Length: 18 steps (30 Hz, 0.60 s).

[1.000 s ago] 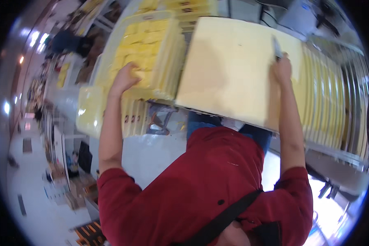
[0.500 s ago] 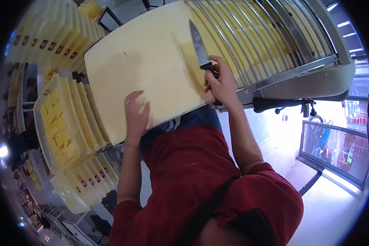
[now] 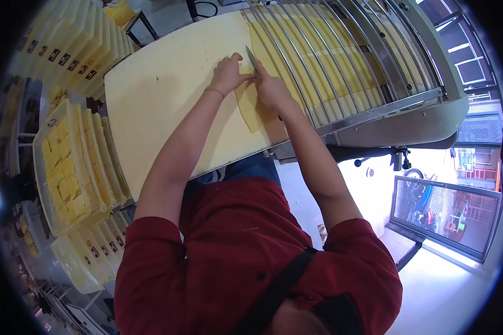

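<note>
My right hand (image 3: 273, 92) is closed around the handle of a knife (image 3: 251, 57), its blade pointing away from me and seen nearly edge-on. Beneath it lies a thin yellow sheet of dough (image 3: 250, 111), running out from under the metal guard bars onto the pale board (image 3: 167, 117). Just left of the knife, my left hand (image 3: 227, 75) is at the sheet's edge with thumb and forefinger apart. The thumb reaches toward the right hand; whether it touches the sheet I cannot tell.
On the right, a machine with curved metal guard bars (image 3: 341, 61) covers more yellow sheet. Stacked clear plastic trays (image 3: 67, 42) stand at the left, and one tilted plastic tub (image 3: 53, 215) holds yellow square pieces. A glazed window (image 3: 447, 215) is at the lower right.
Both hands have moved forward and come together at the sheet's left edge. The knife has shifted left and turned edge-on, and the left hand has moved up and right across the board.
</note>
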Tool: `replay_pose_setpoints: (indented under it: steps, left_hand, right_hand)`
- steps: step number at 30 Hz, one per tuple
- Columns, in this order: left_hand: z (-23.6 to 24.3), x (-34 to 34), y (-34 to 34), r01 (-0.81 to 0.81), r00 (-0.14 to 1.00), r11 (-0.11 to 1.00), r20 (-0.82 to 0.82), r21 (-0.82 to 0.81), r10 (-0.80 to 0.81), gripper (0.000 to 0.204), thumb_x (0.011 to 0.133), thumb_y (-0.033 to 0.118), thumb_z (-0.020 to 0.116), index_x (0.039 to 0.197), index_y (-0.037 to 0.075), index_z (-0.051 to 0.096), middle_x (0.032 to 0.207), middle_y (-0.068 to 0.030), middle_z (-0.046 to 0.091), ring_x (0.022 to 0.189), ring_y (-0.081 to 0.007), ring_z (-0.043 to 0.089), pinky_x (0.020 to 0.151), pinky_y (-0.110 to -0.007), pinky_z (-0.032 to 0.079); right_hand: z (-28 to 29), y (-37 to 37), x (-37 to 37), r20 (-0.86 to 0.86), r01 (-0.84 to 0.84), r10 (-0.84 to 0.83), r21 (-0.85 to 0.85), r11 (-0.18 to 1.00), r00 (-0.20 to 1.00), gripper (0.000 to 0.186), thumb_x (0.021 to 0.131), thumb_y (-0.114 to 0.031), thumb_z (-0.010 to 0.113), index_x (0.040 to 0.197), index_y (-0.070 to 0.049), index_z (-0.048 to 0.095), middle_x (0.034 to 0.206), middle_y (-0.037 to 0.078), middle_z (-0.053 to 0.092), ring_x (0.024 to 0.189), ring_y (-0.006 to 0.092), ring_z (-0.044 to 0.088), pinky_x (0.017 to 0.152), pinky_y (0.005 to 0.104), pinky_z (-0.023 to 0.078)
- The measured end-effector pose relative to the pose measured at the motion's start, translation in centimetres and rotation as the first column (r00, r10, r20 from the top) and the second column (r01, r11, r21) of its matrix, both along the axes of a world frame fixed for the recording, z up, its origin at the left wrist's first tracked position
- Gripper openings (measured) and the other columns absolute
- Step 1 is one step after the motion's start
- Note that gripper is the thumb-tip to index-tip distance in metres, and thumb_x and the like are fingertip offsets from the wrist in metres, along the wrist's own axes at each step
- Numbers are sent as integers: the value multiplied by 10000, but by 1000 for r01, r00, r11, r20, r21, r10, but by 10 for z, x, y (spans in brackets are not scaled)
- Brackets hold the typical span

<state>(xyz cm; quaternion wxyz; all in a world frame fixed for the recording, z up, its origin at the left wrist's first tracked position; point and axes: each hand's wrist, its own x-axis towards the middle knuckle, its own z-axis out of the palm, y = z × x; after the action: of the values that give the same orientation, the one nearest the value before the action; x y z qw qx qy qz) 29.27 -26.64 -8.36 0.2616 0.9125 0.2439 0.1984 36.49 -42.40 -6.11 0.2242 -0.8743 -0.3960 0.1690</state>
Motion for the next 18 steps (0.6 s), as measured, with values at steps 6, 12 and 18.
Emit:
replay_pose_setpoints:
  steps: [6, 12, 18]
  left_hand:
    - [20, 2, 10, 232, 908, 968, -336, -95, -250, 462, 767, 380, 773, 1029, 47, 587, 946, -137, 671, 901, -323, 639, 820, -437, 487]
    - [45, -72, -1, 378, 926, 875, 124, -302, -357, 163, 909, 132, 650, 967, 30, 537, 859, -100, 594, 774, -173, 543, 742, -328, 472]
    - [31, -230, -31, -126, 943, 793, 175, -596, 282, 276, 927, 107, 634, 1184, 17, 587, 935, -102, 660, 857, -164, 643, 787, -292, 517]
  right_hand:
    - [12, -62, -35, -132, -64, 59, -35, 997, 990, 550, 1022, -265, 359, 1545, -208, 198, 963, 362, 629, 884, 517, 621, 782, 573, 474]
    - [62, -199, -102, -305, -109, 3, -333, 937, 952, 599, 1025, -182, 411, 1557, -263, 149, 880, 296, 663, 776, 465, 647, 688, 544, 487]
    - [82, -184, -106, -310, -16, -36, -162, 987, 950, 636, 1004, -125, 436, 1555, -285, 161, 737, 271, 641, 721, 451, 637, 639, 547, 460]
